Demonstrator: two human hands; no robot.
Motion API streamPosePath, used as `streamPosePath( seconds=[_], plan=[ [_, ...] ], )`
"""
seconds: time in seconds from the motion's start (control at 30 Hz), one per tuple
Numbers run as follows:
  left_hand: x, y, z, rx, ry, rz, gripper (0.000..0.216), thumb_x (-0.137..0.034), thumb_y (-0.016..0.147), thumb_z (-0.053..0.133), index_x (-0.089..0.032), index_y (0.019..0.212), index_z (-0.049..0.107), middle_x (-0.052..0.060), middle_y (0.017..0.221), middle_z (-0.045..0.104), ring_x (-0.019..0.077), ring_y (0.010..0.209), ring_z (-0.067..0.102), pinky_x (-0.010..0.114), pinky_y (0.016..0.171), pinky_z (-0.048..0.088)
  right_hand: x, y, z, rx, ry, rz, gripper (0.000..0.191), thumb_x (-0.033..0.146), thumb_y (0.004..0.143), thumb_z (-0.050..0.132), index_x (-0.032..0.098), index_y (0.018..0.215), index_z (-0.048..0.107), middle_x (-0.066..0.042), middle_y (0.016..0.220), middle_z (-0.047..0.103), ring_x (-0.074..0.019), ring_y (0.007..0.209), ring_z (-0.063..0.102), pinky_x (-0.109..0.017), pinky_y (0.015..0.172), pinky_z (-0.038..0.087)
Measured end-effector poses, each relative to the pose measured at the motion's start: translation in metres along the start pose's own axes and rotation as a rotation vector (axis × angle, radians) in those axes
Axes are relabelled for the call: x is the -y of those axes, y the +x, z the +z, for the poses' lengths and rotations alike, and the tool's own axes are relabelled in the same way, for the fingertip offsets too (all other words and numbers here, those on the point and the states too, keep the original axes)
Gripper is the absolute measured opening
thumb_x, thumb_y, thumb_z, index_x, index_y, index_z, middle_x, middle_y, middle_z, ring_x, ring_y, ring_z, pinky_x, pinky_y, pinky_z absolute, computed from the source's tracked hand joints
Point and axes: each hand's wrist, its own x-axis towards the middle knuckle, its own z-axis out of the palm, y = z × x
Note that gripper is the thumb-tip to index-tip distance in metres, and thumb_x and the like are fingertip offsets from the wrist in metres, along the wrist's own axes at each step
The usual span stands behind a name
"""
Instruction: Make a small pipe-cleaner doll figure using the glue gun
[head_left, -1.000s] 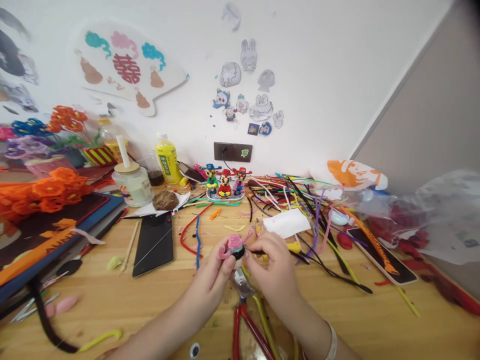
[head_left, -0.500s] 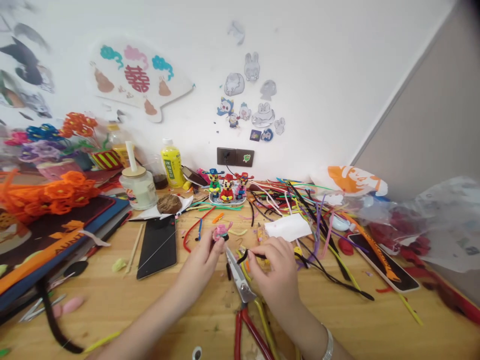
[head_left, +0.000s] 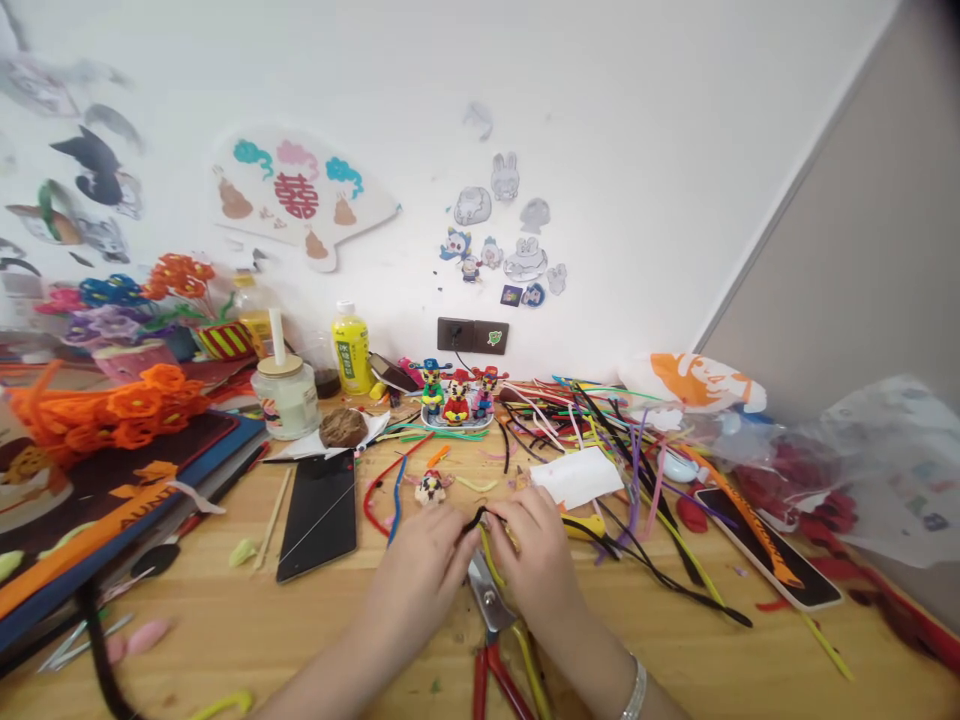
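Both hands meet above the table's middle, fingers pinched around a black pipe cleaner (head_left: 474, 522). My left hand (head_left: 421, 565) grips it from the left, thumb and index together. My right hand (head_left: 538, 560) pinches it close by, and a dark strand trails out to the right. Just beyond the left knuckles is a small figure's head (head_left: 430, 487) with a cream face and pink sides; whether it touches the hand I cannot tell. Beneath the hands lie metal scissors (head_left: 491, 612) with red handles, their blades partly hidden. A yellow handle (head_left: 532, 665) runs beside them.
Three small costumed figures (head_left: 457, 396) stand on a dish at the back. Many loose pipe cleaners (head_left: 622, 440) spread over the right side, near a white paper (head_left: 577, 477). A black tablet (head_left: 318, 515), a candle jar (head_left: 286, 400) and a yellow bottle (head_left: 352, 350) occupy the left.
My left hand has moved right to the black pipe cleaner and now grips it too. The small head, earlier in its fingers, now shows its face beyond the knuckles. The view has tilted up.
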Motion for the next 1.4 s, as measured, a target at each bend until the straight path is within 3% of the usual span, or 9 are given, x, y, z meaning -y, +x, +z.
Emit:
streamPosePath(
  seconds=[0.2,0.33,0.57,0.67,0.87,1.13,1.23,1.33,1.4],
  plan=[
    [0.000,-0.002,0.005,-0.018,-0.002,-0.059,0.027,-0.025,0.085,0.030,-0.017,0.072,0.052,0.006,0.073,0.058,0.0206,0.073,0.054,0.032,0.067,0.041,0.002,0.002,-0.007,0.015,-0.053,-0.125,0.023,0.006,0.080,0.035,0.016,0.084,0.055,-0.006,0.075,0.049,-0.0194,0.073,0.044,-0.034,0.065,0.040],
    [-0.002,-0.005,0.006,-0.023,-0.025,-0.081,0.027,-0.032,0.084,0.032,-0.018,0.071,0.051,0.004,0.069,0.057,0.0202,0.069,0.054,0.032,0.064,0.042,-0.003,0.001,0.007,0.157,-0.206,-0.193,0.021,0.008,0.082,0.038,0.016,0.071,0.055,-0.007,0.072,0.051,-0.0194,0.069,0.043,-0.031,0.059,0.039],
    [0.008,0.001,0.002,-0.075,-0.053,0.061,0.033,-0.026,0.084,0.035,-0.021,0.114,0.047,0.011,0.108,0.055,0.0229,0.101,0.051,0.036,0.084,0.041,-0.020,0.002,0.018,0.263,-0.151,-0.225,0.019,0.010,0.082,0.044,0.016,0.069,0.056,-0.004,0.072,0.053,-0.0170,0.071,0.046,-0.027,0.058,0.039],
    [0.008,0.001,0.001,-0.038,-0.088,0.125,0.026,-0.024,0.084,0.036,-0.022,0.104,0.052,0.008,0.102,0.057,0.0208,0.095,0.052,0.034,0.081,0.041,-0.026,0.006,0.016,0.365,-0.191,-0.323,0.014,0.012,0.081,0.047,0.015,0.073,0.058,-0.004,0.073,0.056,-0.0161,0.071,0.049,-0.026,0.058,0.040],
    [0.010,0.003,0.006,-0.014,-0.010,0.025,0.026,-0.026,0.085,0.033,-0.018,0.070,0.053,0.005,0.073,0.056,0.0185,0.071,0.053,0.029,0.063,0.042,-0.019,0.012,0.009,0.471,-0.476,-0.410,0.012,0.014,0.078,0.054,0.016,0.067,0.058,-0.004,0.064,0.058,-0.0167,0.059,0.051,-0.026,0.044,0.031],
    [0.024,0.005,0.018,0.014,-0.074,-0.082,0.029,-0.026,0.085,0.029,-0.018,0.072,0.054,0.006,0.073,0.062,0.0186,0.069,0.058,0.028,0.064,0.042,-0.011,0.036,-0.006,0.448,-0.388,-0.523,0.012,0.013,0.077,0.053,0.016,0.088,0.059,-0.006,0.081,0.059,-0.0197,0.076,0.051,-0.030,0.061,0.040],
    [0.033,0.008,0.020,-0.047,-0.151,-0.188,0.025,-0.027,0.084,0.031,-0.018,0.075,0.053,0.007,0.077,0.063,0.0193,0.073,0.058,0.029,0.066,0.042,-0.003,0.028,-0.024,0.458,-0.280,-0.430,0.035,0.015,0.077,0.051,0.018,0.112,0.049,-0.009,0.102,0.056,-0.0220,0.089,0.049,-0.036,0.077,0.040],
    [0.041,0.012,0.019,-0.105,-0.163,-0.277,0.023,-0.029,0.081,0.034,-0.019,0.071,0.052,0.005,0.071,0.061,0.0196,0.068,0.056,0.029,0.064,0.040,0.010,0.000,-0.041,0.493,-0.283,-0.079,0.035,0.023,0.078,0.048,0.018,0.113,0.048,-0.011,0.101,0.057,-0.0249,0.092,0.051,-0.039,0.078,0.040],
    [0.043,0.013,0.017,-0.145,-0.160,-0.316,0.023,-0.031,0.081,0.034,-0.019,0.069,0.051,0.004,0.068,0.058,0.0196,0.065,0.054,0.029,0.061,0.039,0.018,-0.023,-0.046,0.668,-0.311,0.174,0.045,0.030,0.073,0.054,0.017,0.116,0.046,-0.012,0.097,0.061,-0.0272,0.086,0.057,-0.037,0.070,0.044]
  ],
)
